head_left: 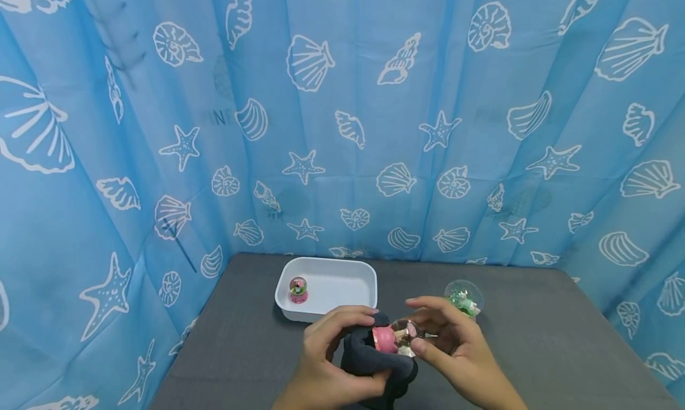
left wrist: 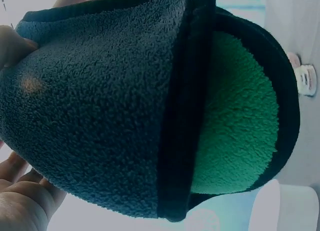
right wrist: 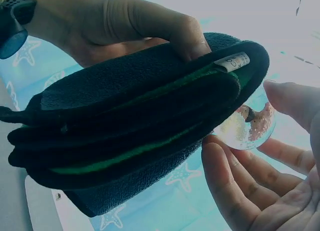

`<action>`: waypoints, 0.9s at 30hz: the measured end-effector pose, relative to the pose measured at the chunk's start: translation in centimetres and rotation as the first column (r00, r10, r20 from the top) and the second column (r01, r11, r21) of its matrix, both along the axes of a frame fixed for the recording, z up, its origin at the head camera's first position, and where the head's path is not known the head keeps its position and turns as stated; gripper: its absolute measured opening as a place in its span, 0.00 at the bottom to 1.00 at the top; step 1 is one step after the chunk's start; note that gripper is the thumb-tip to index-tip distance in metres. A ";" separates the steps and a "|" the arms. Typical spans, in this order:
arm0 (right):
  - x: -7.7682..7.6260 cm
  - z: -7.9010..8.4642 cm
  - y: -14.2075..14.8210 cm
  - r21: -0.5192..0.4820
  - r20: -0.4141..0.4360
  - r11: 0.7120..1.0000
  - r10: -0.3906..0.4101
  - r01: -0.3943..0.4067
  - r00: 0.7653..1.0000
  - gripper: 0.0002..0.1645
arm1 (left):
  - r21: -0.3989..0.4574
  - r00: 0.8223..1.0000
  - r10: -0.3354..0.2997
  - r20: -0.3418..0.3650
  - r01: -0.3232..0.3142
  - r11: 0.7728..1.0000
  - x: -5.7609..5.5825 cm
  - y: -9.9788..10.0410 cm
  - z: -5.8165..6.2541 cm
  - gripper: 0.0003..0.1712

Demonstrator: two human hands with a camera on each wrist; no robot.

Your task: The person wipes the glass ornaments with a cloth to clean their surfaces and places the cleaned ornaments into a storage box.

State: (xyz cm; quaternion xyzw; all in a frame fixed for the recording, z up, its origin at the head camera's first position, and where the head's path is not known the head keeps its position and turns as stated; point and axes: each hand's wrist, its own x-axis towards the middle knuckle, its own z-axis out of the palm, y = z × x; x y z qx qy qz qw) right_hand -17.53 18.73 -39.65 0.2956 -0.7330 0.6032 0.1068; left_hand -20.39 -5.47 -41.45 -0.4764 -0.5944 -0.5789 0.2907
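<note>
My left hand [head_left: 334, 359] grips a dark grey cloth [head_left: 369, 353], bunched round the pink base of a snow globe [head_left: 385, 340]. In the left wrist view the cloth [left wrist: 100, 101] hangs large, its green reverse side showing past a black edge. My right hand [head_left: 455, 350] has its thumb and fingers curled round the globe's clear ball, which sticks out of the cloth toward the right. The right wrist view shows the folded cloth layers [right wrist: 150, 116], a small white label [right wrist: 232, 62] and the clear ball [right wrist: 250, 123] between my right fingertips. Most of the base is hidden by cloth.
A white tray [head_left: 342, 315] stands behind my hands at the left, holding a small snow globe with a pink base [head_left: 298, 291]. Another globe with green glitter [head_left: 464, 298] rests on the grey table [head_left: 235, 338] at the back right. A blue shell-patterned curtain [head_left: 364, 160] hangs behind.
</note>
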 end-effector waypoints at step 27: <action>-0.9 -0.9 -0.1 0.015 0.096 0.990 0.138 -0.140 0.986 0.22 | 0.021 1.000 0.014 -0.019 -0.013 1.000 0.3 -0.1 0.4 0.39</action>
